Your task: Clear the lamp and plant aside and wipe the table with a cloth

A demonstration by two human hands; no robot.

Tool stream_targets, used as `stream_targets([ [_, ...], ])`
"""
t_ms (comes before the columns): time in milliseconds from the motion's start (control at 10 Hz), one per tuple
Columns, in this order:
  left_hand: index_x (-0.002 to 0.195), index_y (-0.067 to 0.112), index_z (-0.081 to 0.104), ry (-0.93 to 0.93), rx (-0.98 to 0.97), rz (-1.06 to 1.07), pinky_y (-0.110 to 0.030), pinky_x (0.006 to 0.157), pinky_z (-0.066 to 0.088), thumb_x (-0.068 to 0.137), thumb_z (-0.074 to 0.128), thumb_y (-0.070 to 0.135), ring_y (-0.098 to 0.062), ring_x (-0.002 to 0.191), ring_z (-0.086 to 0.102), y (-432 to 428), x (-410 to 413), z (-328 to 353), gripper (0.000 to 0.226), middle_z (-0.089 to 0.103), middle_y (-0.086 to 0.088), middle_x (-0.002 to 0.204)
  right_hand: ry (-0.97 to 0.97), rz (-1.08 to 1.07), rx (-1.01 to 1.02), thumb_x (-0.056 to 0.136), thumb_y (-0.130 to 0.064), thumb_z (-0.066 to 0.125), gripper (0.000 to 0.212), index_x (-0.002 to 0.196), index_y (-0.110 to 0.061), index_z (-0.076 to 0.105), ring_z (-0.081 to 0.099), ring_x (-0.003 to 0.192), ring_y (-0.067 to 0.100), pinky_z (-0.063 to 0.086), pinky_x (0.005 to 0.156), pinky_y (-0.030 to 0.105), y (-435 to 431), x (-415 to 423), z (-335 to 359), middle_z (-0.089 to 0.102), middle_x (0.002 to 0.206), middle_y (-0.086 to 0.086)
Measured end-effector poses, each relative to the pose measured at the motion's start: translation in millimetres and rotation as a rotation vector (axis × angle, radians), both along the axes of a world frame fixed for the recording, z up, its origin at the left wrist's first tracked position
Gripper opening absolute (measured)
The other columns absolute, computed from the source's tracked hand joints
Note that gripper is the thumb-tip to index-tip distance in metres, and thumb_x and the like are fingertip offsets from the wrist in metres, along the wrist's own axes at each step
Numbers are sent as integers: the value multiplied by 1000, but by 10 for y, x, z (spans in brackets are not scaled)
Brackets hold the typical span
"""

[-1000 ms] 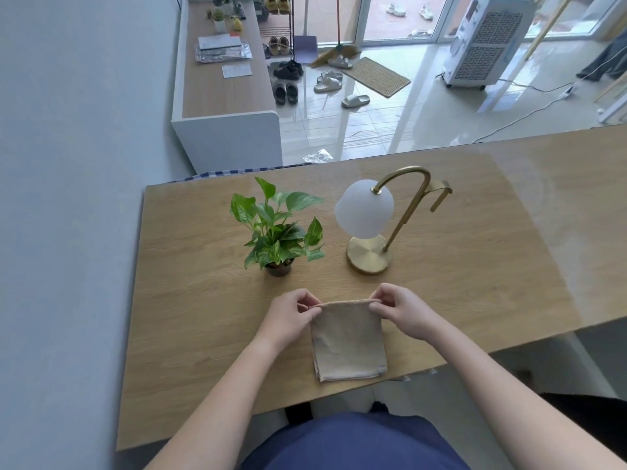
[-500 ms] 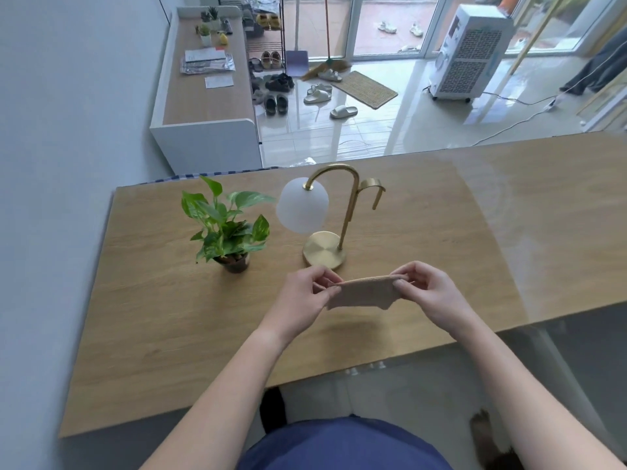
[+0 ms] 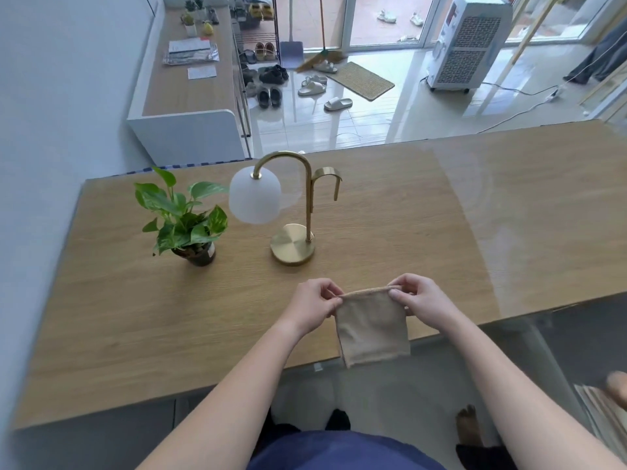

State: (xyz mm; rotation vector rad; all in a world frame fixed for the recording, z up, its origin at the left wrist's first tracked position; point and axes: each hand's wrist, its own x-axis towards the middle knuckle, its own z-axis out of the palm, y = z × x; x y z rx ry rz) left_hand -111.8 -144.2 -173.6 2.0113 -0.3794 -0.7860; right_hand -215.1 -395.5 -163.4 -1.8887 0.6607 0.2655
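A folded beige cloth (image 3: 371, 327) hangs over the near edge of the wooden table (image 3: 390, 212). My left hand (image 3: 314, 305) pinches its top left corner and my right hand (image 3: 420, 298) pinches its top right corner. Behind the hands stands a brass lamp (image 3: 293, 247) with a white globe shade, base on the table. Left of the lamp sits a small green plant (image 3: 185, 218) in a dark pot.
A grey wall runs along the table's left side. Beyond the table are a white-sided bench (image 3: 185, 93) with papers, shoes on the tiled floor and a white air cooler (image 3: 464, 45). The table's right part has a glossy sheen.
The cloth was lifted flat off the table between both hands, then let hang down again, now further right, over the near edge. The plant and lamp stay in place.
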Motion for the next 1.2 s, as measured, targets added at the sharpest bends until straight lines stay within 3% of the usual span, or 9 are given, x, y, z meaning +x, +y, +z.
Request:
stream_targets([
  [200, 97, 17, 79, -127, 44, 83, -33, 78, 61, 96, 76, 11, -14, 75, 71, -291, 254, -223, 7, 74, 4, 84, 17, 16, -172, 102, -18, 70, 7, 107, -17, 74, 69, 90, 21, 62, 85, 49, -143, 433, -181, 75, 101, 8],
  [300, 113, 21, 77, -264, 102, 119, -31, 94, 57, 102, 69, 15, -12, 99, 71, -330, 230, -262, 15, 75, 6, 108, 4, 31, -343, 105, -17, 64, 24, 129, -19, 68, 67, 115, 23, 55, 99, 40, -79, 475, -165, 70, 125, 3],
  [500, 154, 27, 53, -575, 282, -80, -43, 127, 34, 106, 58, 39, -17, 156, 33, -162, -233, -423, 50, 46, 3, 162, -206, 352, -667, 106, -26, 58, 58, 162, -22, 42, 29, 157, 29, 24, 128, 41, 422, 31, -423, 38, 168, 7],
  [700, 170, 43, 10, -531, 528, -260, -42, 134, 2, 106, 37, 67, -20, 167, -2, -1, -529, -559, 74, 3, 11, 180, -62, 534, -808, 105, -63, 8, 67, 169, -44, 1, -7, 165, 18, -5, 132, 40, 644, -169, -786, -4, 178, -11],
  [800, 170, 43, 8, -513, 561, -259, -44, 134, 2, 106, 39, 67, -21, 167, -3, -27, -532, -488, 75, 2, 10, 180, -41, 546, -837, 102, -64, -2, 68, 167, -45, -8, -14, 163, 16, -12, 130, 38, 674, -189, -791, -14, 176, -12],
  [900, 170, 42, 13, -450, 568, -254, -45, 133, 7, 106, 45, 63, -24, 166, 1, -28, -537, -386, 75, 5, 6, 180, -15, 553, -804, 107, -63, 6, 64, 167, -47, -7, -15, 163, 15, -11, 130, 38, 649, -188, -729, -16, 175, -15],
  [1000, 168, 34, 29, -425, 504, -175, -44, 131, 21, 107, 51, 55, -24, 163, 18, 112, -536, -300, 68, 25, 2, 176, -8, 554, -751, 110, -60, 24, 63, 168, -48, 2, -8, 165, 16, -3, 132, 40, 614, -146, -613, -7, 177, -15],
  [1100, 154, 28, 53, -398, 329, -27, -35, 118, 43, 109, 52, 47, -13, 142, 48, 507, -563, -202, 49, 56, 7, 152, -6, 498, -600, 108, -47, 49, 72, 170, -39, 13, 11, 164, 21, 15, 132, 44, 605, -96, -465, 13, 178, -8],
  [1200, 131, 33, 70, -308, 238, 74, -25, 93, 55, 111, 49, 47, 4, 105, 64, 1063, -729, -104, 32, 71, 21, 119, 3, 408, -389, 104, -35, 62, 56, 158, -34, 46, 52, 141, 18, 44, 116, 39, 586, -65, -235, 50, 159, -2],
])
